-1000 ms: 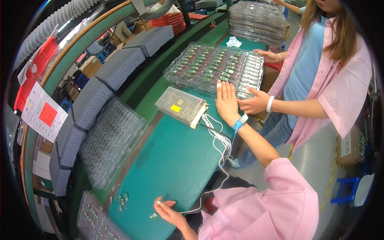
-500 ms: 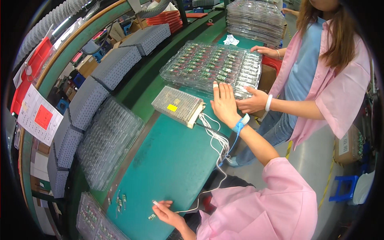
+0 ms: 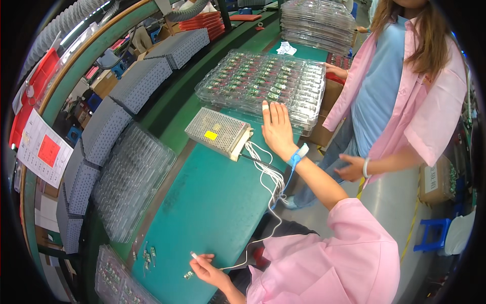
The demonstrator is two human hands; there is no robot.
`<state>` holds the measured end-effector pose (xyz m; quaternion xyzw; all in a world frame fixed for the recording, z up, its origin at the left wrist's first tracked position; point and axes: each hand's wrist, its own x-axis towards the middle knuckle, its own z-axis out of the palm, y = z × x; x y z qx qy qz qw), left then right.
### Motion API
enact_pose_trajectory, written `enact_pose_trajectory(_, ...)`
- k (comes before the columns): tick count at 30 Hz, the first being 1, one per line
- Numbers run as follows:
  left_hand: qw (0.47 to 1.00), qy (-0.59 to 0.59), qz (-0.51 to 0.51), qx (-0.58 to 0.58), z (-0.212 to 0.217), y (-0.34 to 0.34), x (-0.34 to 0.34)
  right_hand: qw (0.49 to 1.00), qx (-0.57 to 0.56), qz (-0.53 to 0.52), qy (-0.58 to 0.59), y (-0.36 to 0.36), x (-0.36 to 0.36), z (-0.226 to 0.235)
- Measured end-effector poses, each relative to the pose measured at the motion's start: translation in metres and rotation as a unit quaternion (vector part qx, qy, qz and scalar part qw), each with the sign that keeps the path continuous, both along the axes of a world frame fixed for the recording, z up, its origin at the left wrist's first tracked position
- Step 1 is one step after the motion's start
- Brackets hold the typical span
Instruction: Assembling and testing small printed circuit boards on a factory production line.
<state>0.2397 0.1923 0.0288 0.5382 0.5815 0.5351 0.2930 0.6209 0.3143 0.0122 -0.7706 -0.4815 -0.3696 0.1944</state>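
My right hand (image 3: 278, 133), with a blue strap at the wrist and white tape on one finger, lies with its fingers stretched out at the near edge of a stack of clear plastic trays (image 3: 311, 114). Small green circuit boards with red wires fill the trays' pockets. My left hand (image 3: 206, 268) is low over the green table, fingers apart, one fingertip wrapped in white. Beside it is a small circuit board (image 3: 189, 274); I see no grip on it. Several more loose boards (image 3: 147, 257) lie to its left.
A perforated metal power box (image 3: 215, 133) with a bundle of white cables (image 3: 268, 175) sits by my right hand. Clear trays (image 3: 134, 182) and grey foam blocks (image 3: 142, 83) line the left. A co-worker (image 3: 377, 96) in pink stands at right. A blue stool (image 3: 433, 234) is behind.
The co-worker's braceleted hand has left the tray stack and dropped beside their body; their other hand is still at the far edge. The view has shifted slightly; my hands keep their places.
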Motion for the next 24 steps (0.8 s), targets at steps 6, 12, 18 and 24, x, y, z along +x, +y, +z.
enact_pose_trajectory(6, 1.0, 0.0, -0.002, 0.005, -0.002, 0.0, 0.001, 1.0, 0.009, 0.002, -0.007, 0.001, 0.003, -0.003)
enact_pose_trajectory(12, 1.0, -0.024, 0.004, 0.002, -0.002, 0.001, 0.001, 1.0, 0.012, 0.005, -0.013, 0.001, 0.001, -0.008)
enact_pose_trajectory(18, 1.0, -0.014, 0.008, -0.005, -0.003, 0.001, -0.001, 1.0, 0.009, 0.009, -0.016, 0.002, 0.001, -0.013)
enact_pose_trajectory(24, 1.0, -0.021, 0.009, -0.005, -0.003, 0.002, -0.003, 0.998, 0.04, 0.044, -0.006, 0.002, 0.002, -0.019)
